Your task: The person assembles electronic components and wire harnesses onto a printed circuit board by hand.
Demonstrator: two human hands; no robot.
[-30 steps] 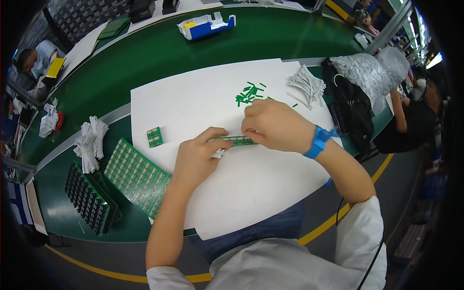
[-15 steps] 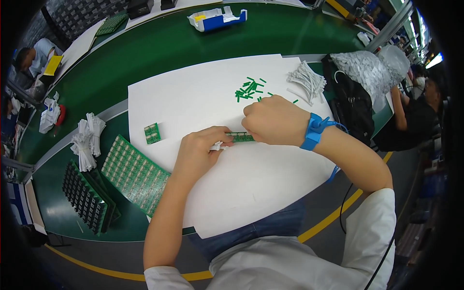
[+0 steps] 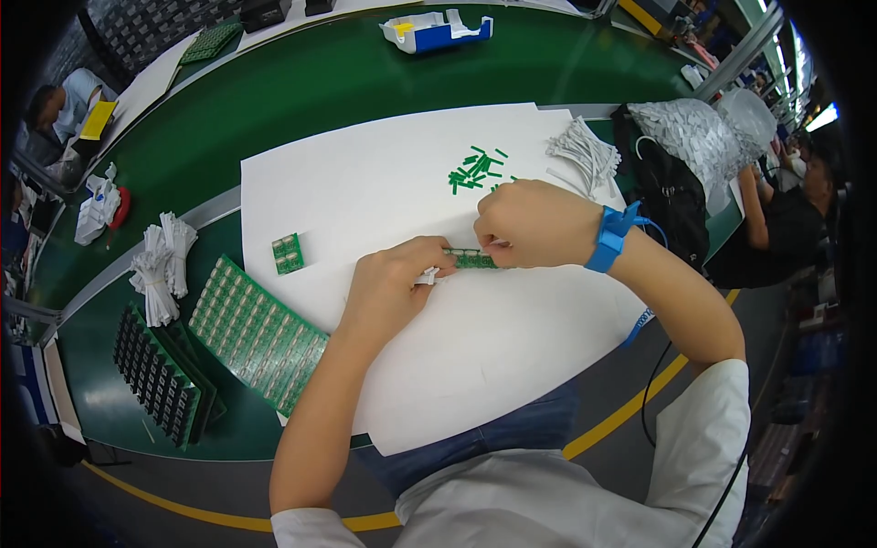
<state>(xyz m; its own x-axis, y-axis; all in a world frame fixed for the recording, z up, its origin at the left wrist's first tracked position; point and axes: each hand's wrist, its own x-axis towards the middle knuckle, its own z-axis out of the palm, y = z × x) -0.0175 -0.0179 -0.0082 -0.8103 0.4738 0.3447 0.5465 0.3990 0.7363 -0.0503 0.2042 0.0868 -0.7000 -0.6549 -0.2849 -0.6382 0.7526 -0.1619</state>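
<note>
A short green strip of small circuit boards (image 3: 472, 259) is held level between my hands, over the white paper sheet (image 3: 475, 347). My left hand (image 3: 391, 279) is closed on the strip's left end, and a small white piece (image 3: 427, 277) pokes out by its thumb. At the other end, my right hand (image 3: 541, 224) is closed with its fingertips at the strip; they partly cover it. A blue strap (image 3: 610, 239) circles my right wrist. Beyond the right hand lies a scatter of thin green slivers (image 3: 477, 168).
Left of my hands are a small board piece (image 3: 287, 253), a large circuit board panel (image 3: 256, 333), stacked boards with black parts (image 3: 157, 379) and white bundles (image 3: 163, 265). White strips (image 3: 585, 153) and a black bag (image 3: 667, 192) sit right. A blue-white tray (image 3: 438, 35) stands on the green belt.
Both hands and the board strip have shifted slightly to the right, and a bit more of the right fingertips shows. The blue-white tray has moved right along the belt.
</note>
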